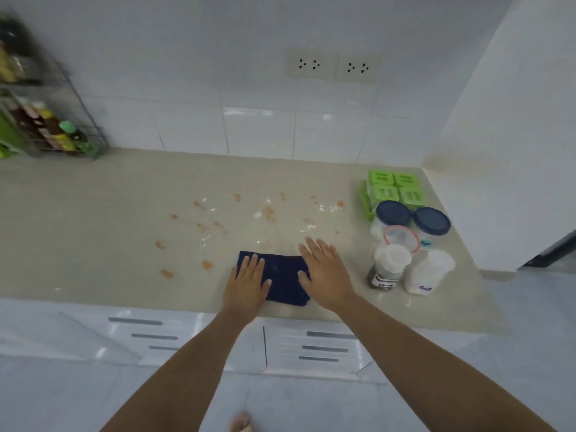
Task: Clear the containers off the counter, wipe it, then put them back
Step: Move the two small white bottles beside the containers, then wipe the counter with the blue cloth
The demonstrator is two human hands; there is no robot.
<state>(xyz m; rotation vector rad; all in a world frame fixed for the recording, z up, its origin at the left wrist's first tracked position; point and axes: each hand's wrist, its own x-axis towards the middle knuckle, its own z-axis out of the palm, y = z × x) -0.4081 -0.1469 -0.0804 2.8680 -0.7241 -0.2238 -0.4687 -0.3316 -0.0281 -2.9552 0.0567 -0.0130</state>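
Dark blue cloth [282, 277] lies flat near the front edge of the worktop [93, 219], soft and napped, roughly rectangular. Left hand [247, 282] presses flat on its 9 o'clock end, fingers spread, no grip closed on anything. Right hand [325, 272] rests open-palmed on the 3 o'clock end, likewise holding nothing, only pinning the cloth. Orange splashes [268, 212] and wet glints scatter from 10 to 1 o'clock of the cloth on smooth beige stone. Risk: a wide sweep toward 3 o'clock could knock the containers, which crowd just beside the right hand. The tall spice jar [388, 266] and white tub [427, 272] look light and tippy. Behind them stand two blue-lidded jars [413, 218], a red-rimmed lid [400, 236] and a green box [392, 188]. A flat-palm push may also smear rather than lift the wet orange.
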